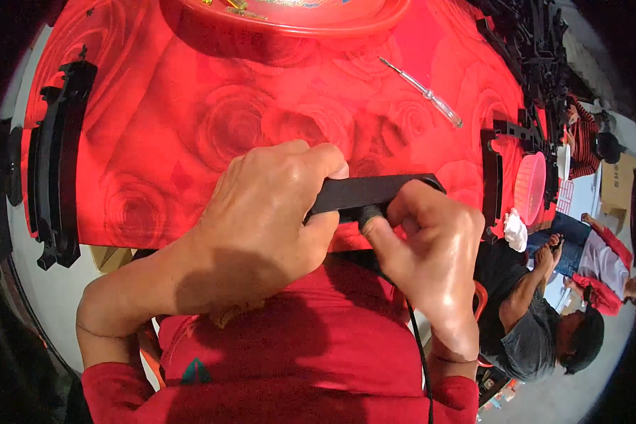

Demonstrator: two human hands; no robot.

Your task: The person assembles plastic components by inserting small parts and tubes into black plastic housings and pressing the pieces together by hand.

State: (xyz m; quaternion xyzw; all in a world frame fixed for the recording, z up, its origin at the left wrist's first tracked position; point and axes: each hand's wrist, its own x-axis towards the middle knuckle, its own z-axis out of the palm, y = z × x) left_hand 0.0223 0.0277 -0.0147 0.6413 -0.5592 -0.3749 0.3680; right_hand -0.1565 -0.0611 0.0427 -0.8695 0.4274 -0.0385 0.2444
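Note:
A black, bar-shaped part (371,189) is held up over the near edge of the table, in front of my red shirt. My left hand (265,212) grips its left end, fingers bent over the top and thumb below. At the other end my right hand (438,244) is closed round the part. A dark covering wraps the right thumb, which presses against the part's underside. The fingers hide both ends of the part. Farther off to the right lies a screwdriver (431,95) with a clear handle.
A red basin (297,30) stands at the far side of the red rose-patterned tablecloth (155,127). Long black parts (62,159) lie along the left edge. More black parts (537,49) are heaped at the right, near a pink basket (530,187). Several people sit beyond.

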